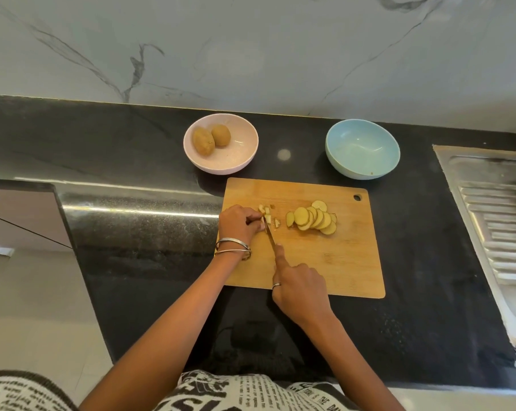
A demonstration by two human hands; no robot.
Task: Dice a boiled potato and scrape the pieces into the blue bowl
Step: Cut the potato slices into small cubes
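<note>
A wooden cutting board (334, 262) lies on the black counter. A fan of round potato slices (314, 218) rests on its upper middle. Left of them lie small diced potato pieces (269, 216). My left hand (239, 222) presses down on potato at the board's left edge. My right hand (299, 287) grips a knife (270, 236), forefinger along its spine, the blade cutting beside my left fingers. The blue bowl (362, 148) stands behind the board to the right, with nothing in it.
A pink bowl (220, 143) with two whole unpeeled potatoes (211, 138) stands behind the board's left corner. A steel sink drainboard (494, 221) runs along the right. The counter's front edge drops to a pale floor on the left.
</note>
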